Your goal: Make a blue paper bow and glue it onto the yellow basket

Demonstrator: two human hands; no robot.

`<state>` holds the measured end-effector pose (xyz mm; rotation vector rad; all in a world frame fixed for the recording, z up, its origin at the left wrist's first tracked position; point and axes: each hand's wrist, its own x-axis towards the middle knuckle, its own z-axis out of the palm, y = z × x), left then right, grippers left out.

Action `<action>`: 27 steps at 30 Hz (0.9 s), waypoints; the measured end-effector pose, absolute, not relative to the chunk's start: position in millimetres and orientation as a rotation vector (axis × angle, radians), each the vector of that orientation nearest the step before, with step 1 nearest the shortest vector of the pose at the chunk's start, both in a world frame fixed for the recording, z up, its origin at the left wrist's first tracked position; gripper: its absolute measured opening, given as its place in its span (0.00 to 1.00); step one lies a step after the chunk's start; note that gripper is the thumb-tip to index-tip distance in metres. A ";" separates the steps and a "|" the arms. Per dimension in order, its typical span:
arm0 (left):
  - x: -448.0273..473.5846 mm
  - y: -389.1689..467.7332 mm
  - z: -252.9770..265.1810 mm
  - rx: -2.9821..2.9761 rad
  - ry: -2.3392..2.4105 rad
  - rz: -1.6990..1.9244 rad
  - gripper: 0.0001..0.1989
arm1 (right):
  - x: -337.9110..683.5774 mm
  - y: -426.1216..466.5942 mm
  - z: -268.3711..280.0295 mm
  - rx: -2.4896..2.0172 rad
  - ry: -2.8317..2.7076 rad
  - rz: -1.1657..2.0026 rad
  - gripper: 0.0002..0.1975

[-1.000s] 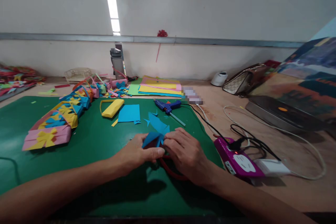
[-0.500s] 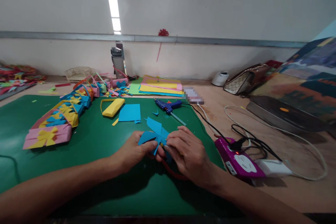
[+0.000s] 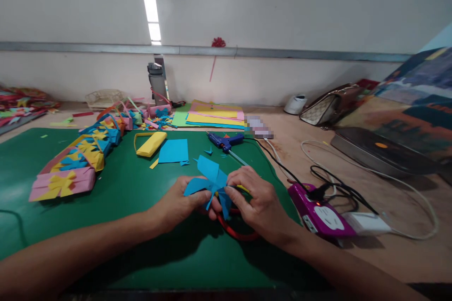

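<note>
Pinching a flower-like blue paper piece (image 3: 211,167) between them, the person's two hands are working over the near middle of a green mat (image 3: 134,193). Taking that piece as the dial's centre and the wall as twelve, I am seeing the left hand (image 3: 181,201) gripping from nine, thumb on top and fingers underneath, while the right hand (image 3: 257,194) is closing thumb and fingertip narrowly on a flap from three. A red loop (image 3: 243,235), seemingly a scissor handle, is hanging at five; how the right fingers are engaging it, I can't tell. The cutting is looking well advanced: several flaps are already spreading from the middle, and small blue scraps (image 3: 209,151) are lying at twelve. Whether each flap is fully trimmed, the fingers are hiding. Between nine and ten, a row of paper bags (image 3: 63,183) is wearing contrasting bows, and those are seeming finished. Around ten to eleven, a yellow paper bag (image 3: 151,146) is showing its handle but no bow, so it is looking incomplete, and a blue square (image 3: 173,151) is lying flat and apparently uncut just beside it. Towards one, a glue gun (image 3: 226,141) is resting unheld.
</note>
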<state>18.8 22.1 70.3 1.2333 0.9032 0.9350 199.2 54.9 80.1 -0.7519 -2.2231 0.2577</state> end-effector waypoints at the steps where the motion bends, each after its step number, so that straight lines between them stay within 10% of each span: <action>1: 18.8 22.0 70.4 1.228 0.905 0.937 0.12 | 199.3 54.6 80.9 -0.774 -2.218 0.274 0.08; 27: 17.7 23.9 69.7 1.167 0.954 0.935 0.13 | 209.4 73.2 76.5 -0.800 -2.244 0.012 0.05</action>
